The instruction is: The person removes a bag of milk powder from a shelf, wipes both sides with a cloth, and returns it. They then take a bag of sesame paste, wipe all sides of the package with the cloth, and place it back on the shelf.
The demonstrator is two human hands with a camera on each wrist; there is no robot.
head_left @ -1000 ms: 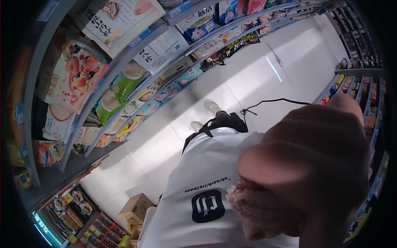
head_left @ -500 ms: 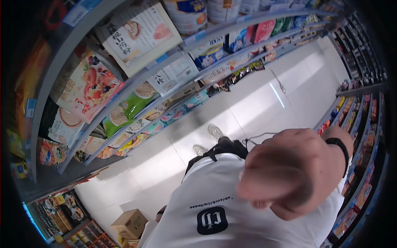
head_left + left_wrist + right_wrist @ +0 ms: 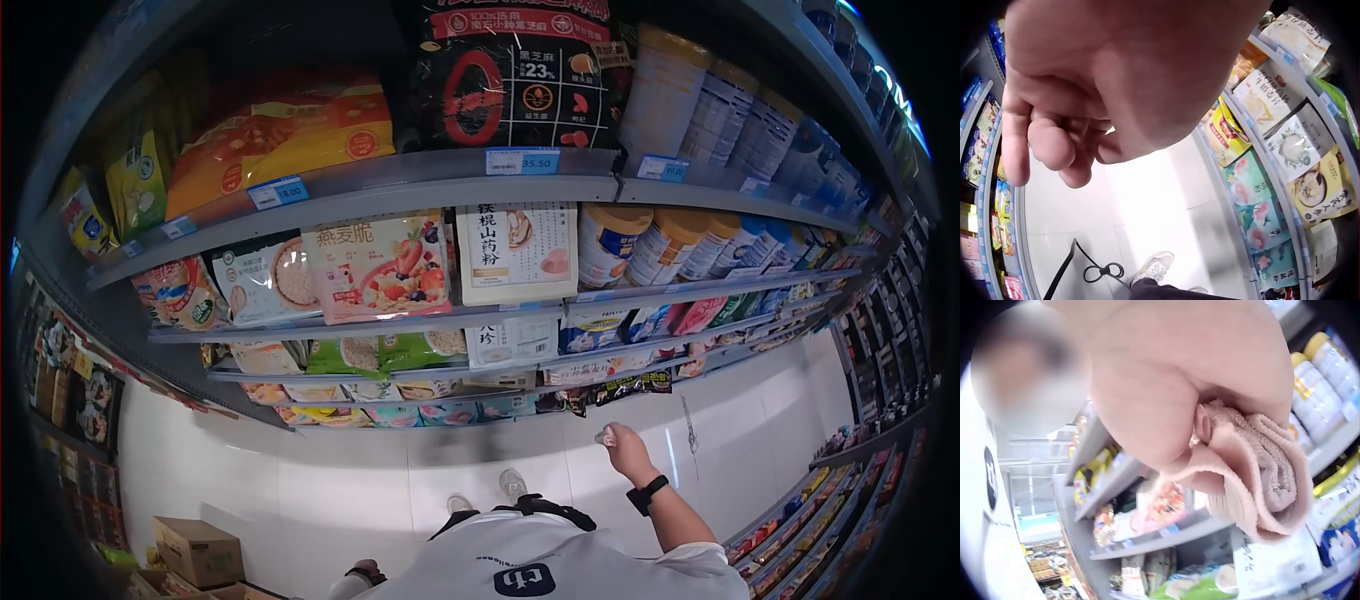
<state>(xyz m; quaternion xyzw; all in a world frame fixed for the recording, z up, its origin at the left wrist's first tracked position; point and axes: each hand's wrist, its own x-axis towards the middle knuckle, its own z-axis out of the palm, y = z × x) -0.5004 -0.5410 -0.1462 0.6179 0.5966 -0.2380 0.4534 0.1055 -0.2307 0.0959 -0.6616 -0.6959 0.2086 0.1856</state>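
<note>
My right hand (image 3: 630,452), with a black band on its wrist, is held out over the floor in front of the shelves. Folded in its grip is a pale pink, fluffy cloth (image 3: 1244,478), which bulges out below the fingers in the right wrist view. In the head view only a small pale bit of it shows. My left hand (image 3: 1110,81) hangs low beside the body, its fingers loosely curled with nothing in them. At the bottom edge of the head view, just the left wrist area shows beside the white shirt (image 3: 460,555).
A tall shelf unit (image 3: 400,190) ahead bears bagged cereals, powder packs and tins (image 3: 655,245). More shelves (image 3: 830,510) run along the right. At lower left stands a cardboard box (image 3: 198,552). A black cord (image 3: 1085,265) hangs near a shoe (image 3: 1155,265).
My right hand, with the cloth, has moved from close before the camera down and forward, away from the body. The head view has swung up and levelled towards the shelves.
</note>
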